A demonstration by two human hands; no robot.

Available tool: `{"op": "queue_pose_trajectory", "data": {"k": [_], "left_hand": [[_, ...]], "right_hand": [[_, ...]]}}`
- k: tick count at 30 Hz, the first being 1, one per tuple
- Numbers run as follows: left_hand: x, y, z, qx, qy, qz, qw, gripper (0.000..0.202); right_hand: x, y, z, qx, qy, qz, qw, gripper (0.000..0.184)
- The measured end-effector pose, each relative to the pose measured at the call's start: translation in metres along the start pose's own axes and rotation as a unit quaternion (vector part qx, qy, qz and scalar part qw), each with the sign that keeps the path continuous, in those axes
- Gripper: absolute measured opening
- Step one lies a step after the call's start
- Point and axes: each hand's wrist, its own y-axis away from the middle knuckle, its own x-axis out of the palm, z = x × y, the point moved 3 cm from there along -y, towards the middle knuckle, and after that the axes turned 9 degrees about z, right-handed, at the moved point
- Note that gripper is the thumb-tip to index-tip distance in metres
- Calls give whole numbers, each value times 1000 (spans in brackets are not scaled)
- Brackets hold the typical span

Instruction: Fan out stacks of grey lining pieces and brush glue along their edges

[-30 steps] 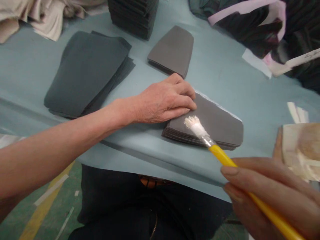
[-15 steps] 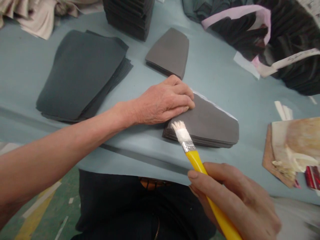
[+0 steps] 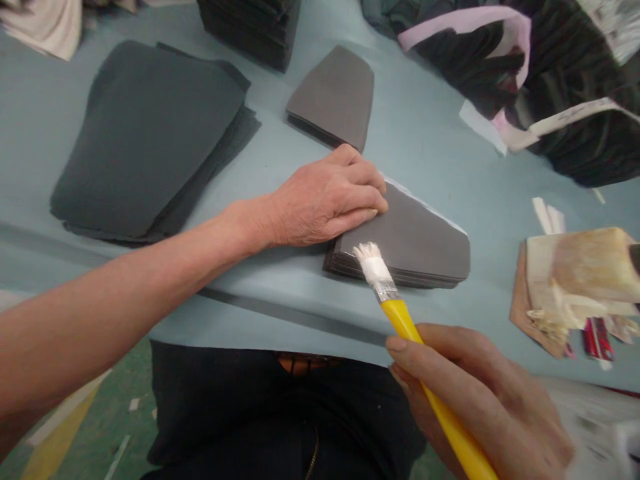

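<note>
My left hand (image 3: 333, 197) rests across the left part of a stack of dark grey cut pieces (image 3: 420, 237), its bent fingers pressed together on the top piece and its thumb hidden. A thin white line runs along the stack's far edge. Between thumb and fingers, my right hand (image 3: 485, 393) grips a yellow-handled brush (image 3: 406, 323). The white-coated bristles are over the stack's near left edge, where a little white shows. Whether they touch it, I cannot tell. Just beyond my left hand lies a smaller grey stack (image 3: 335, 93).
A wide pile of dark green-grey pieces (image 3: 145, 133) lies left of my forearm. At the back stands a tall dark stack (image 3: 250, 30). Black bundled material (image 3: 580, 140) with pale strips fills the back right. At right, a stained cream container (image 3: 585, 263) sits on brown board.
The brush in my right hand has shifted slightly right along the stack's near edge. My left hand stays on the stack. The whole view has shifted a little.
</note>
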Motion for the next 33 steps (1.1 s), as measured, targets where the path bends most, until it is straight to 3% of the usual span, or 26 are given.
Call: {"op": "queue_pose_trajectory", "data": {"k": [5,10,14,19,24,27,33], "left_hand": [[0,0,-1,-5,-28,4,1000,48],[1,0,-1,-4,-26,4,1000,48],[1,0,0,-1,-11,0,1000,43],[-1,-1,1,-7,-24,1,1000,45],[-2,-3,0,-14,-46,44,998,53],[-3,-2,0,-16,-41,32,999,50],[-5,1,2,-13,-48,16,999,41]], "right_hand": [[12,-13,0,-7,-4,-29,1000,25],[0,-2,-10,-20,-6,-7,1000,27],[-5,-9,2,1,-2,-15,1000,23],[6,-27,8,-17,-12,11,1000,35],[-2,-9,-6,3,-6,-8,1000,27],[-6,-5,-2,33,1,-34,999,25],[10,-22,10,23,-41,-8,999,28]]}}
